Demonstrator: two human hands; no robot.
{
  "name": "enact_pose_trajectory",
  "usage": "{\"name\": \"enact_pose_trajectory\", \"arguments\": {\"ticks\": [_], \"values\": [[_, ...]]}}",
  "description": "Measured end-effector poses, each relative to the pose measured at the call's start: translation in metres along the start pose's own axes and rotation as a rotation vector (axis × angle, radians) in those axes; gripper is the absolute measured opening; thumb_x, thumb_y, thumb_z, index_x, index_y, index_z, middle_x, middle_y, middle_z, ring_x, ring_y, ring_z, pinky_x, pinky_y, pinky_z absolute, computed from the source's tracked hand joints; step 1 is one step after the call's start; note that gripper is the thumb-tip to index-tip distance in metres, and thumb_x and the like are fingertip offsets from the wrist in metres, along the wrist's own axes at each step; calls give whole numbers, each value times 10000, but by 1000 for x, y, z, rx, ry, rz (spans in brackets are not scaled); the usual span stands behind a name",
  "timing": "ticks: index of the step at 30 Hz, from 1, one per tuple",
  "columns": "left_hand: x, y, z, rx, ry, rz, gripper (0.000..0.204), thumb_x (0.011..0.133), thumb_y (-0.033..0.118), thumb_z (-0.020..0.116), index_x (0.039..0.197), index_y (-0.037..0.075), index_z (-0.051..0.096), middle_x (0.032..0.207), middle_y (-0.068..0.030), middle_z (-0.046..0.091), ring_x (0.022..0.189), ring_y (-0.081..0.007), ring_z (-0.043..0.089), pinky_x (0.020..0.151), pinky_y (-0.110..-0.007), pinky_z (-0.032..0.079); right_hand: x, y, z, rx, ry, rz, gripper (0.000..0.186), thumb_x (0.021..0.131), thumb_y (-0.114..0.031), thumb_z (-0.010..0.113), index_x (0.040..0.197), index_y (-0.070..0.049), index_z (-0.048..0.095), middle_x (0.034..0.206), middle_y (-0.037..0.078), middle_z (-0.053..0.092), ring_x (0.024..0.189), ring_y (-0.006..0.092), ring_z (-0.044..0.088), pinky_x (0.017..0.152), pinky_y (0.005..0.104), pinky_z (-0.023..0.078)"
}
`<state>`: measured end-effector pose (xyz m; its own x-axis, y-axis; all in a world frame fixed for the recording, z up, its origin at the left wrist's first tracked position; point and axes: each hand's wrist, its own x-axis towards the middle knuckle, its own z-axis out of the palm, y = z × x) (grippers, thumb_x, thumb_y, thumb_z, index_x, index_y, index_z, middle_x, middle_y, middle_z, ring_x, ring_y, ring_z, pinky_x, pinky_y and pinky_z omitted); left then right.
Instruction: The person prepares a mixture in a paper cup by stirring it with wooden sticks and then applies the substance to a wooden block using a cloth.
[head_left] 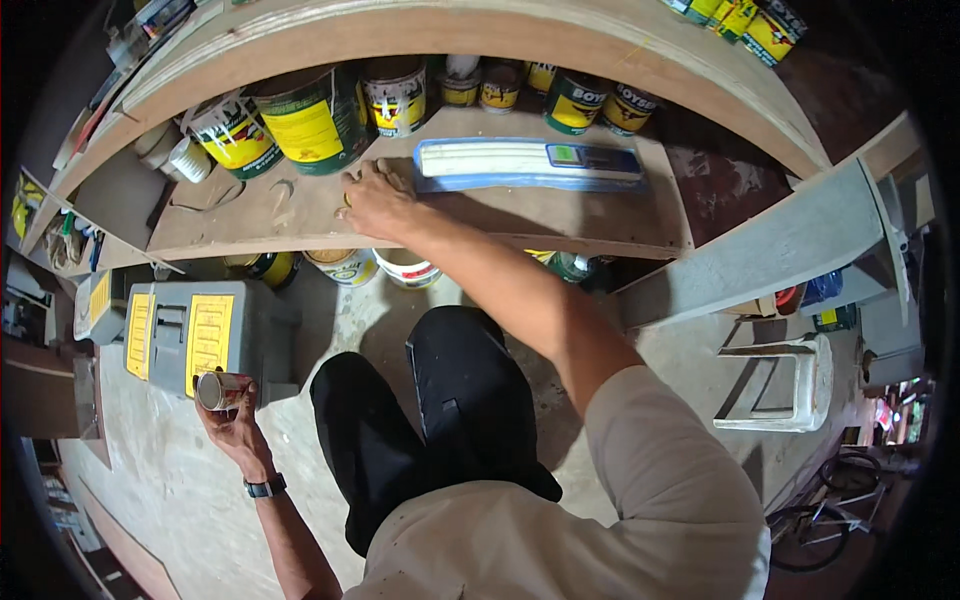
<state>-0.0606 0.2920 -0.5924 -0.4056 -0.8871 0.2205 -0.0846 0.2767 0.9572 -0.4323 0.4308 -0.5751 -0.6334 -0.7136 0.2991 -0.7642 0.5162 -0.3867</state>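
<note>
My left hand [232,432] is wrapped round a small tin can [222,390], held low in front of a grey toolbox with yellow panels [210,330]. Its round end faces up toward me. My right arm reaches forward onto a wooden shelf [500,220]. There my right hand [380,205] rests with fingers curled, and a small yellowish bit shows by the fingertips, too hidden to name. Just beyond that hand stand a big green paint can with a yellow label [312,120] and a white-labelled paint can [395,97]. To its right lies a long flat blue-and-white package [528,165].
Several more paint cans [578,100] line the shelf's back, under a thick wooden board [480,35]. Pails [342,266] stand below the shelf. A grey panel [760,240] juts out at right, near a white stool [780,385]. A bicycle [825,515] is farther right.
</note>
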Motion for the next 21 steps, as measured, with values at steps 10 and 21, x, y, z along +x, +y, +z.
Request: {"name": "enact_pose_trajectory", "arguments": {"ticks": [10,21], "values": [[-11,7,5,-60,-42,-76,974,776,-85,842,1604,64,352,1451,-160,563,1271,-262,585,1073,-385,521,12,74,-77,-45,604,-345,269,856,-143,707,1105,-41,712,1018,214,685,1068,396,649,937,522,503],[-19,-16,-15,-6,-24,-76,1007,772,-106,835,1622,79,328,1489,-162,530,1309,-271,559,1101,-411,502,9,323,-219,-487,553,-42,521,972,-359,688,1419,-110,595,1454,177,592,1398,382,489,1170,496,379]]}}
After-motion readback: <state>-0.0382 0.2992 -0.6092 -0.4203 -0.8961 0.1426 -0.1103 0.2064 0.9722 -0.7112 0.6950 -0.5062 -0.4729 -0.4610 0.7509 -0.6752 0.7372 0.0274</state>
